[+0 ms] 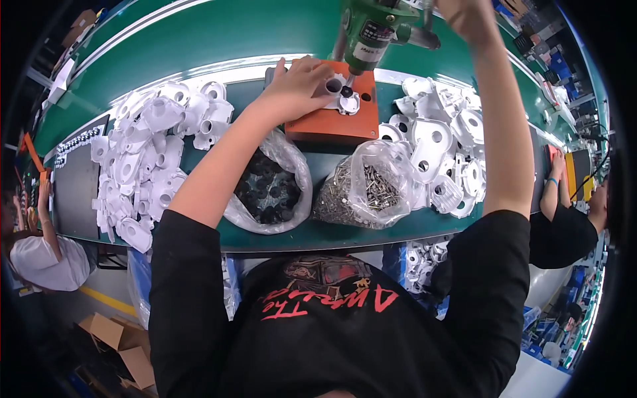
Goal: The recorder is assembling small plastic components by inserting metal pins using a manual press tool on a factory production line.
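Note:
My left hand (300,87) reaches over an orange block (318,128), its fingers closed on a small white plastic housing (350,106) that lies on top. A black knob-like piece (346,91) sits in the housing, directly under the ram of a green hand press (375,36). At the upper edge my right hand (470,18) is raised to the press lever (428,14) and bent round its end; the fingertips are partly cut off by the picture's edge. The housing's left side is hidden behind my left fingers.
White plastic housings lie in heaps, left (142,156) and right (441,142). Near the bench's front edge stand a bag of black parts (269,189) and a see-through bag of screws (365,189). Other people work at both sides; open cardboard boxes (119,341) stand lower left.

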A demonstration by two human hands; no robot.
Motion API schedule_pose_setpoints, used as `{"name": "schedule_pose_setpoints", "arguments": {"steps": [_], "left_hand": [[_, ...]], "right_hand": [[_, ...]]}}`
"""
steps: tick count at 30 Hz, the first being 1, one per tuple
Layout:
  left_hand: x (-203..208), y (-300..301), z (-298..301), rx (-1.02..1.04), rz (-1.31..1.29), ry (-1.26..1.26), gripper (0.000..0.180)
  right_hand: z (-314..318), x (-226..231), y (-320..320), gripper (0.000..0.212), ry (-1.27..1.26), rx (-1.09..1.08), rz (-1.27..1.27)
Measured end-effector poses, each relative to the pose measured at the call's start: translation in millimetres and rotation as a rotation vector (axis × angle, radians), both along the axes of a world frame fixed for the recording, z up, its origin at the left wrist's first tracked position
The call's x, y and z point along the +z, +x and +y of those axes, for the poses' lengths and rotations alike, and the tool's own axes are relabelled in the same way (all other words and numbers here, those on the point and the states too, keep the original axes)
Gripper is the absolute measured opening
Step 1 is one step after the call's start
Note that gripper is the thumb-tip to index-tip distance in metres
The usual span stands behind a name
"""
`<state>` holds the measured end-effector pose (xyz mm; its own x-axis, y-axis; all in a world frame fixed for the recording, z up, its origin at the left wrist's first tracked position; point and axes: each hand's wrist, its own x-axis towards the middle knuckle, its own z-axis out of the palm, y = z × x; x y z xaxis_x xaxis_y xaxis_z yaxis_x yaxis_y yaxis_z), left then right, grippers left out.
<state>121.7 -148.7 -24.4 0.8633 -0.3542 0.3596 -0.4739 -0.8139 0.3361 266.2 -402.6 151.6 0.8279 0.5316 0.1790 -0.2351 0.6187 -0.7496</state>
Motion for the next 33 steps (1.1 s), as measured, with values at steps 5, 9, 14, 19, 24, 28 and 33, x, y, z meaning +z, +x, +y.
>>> {"name": "schedule_pose_setpoints", "arguments": {"steps": [5,9,14,19,24,28,33], "left_hand": [[66.4,-4.6,14.6,0.085,0.221,0.225,0.032],[84.7,8.2,51.2,0.274,0.254,0.083,0.034],[25.3,51.2,88.7,0.571,0.075,-0.014,0.045],[5.2,49.0,122.2,0.398,0.255,0.102,0.051],[30.1,-34.3,110.5,0.633,0.372,0.565,0.045],[-2.1,-72.2,116.9,0.665,0.381,0.509,0.056],[-18.6,-85.1,134.8,0.611,0.241,0.286,0.052]], "right_hand": [[-11.6,-34.2,-66.3,0.037,-0.629,-0.502,-0.582],[-83.0,-60.4,-130.8,0.030,-0.957,-0.673,-0.728],[-84.6,-126.6,-195.4,0.038,-1.675,-0.539,-1.173],[-74.7,-157.6,-219.7,0.051,-1.908,-0.331,-1.390],[-82.1,-159.0,-207.7,0.037,-1.937,-0.296,-1.388],[-78.7,-142.1,-194.1,0.033,-1.818,-0.377,-1.391],[-84.9,-114.5,-186.7,0.015,-1.600,-0.411,-0.687]]}}
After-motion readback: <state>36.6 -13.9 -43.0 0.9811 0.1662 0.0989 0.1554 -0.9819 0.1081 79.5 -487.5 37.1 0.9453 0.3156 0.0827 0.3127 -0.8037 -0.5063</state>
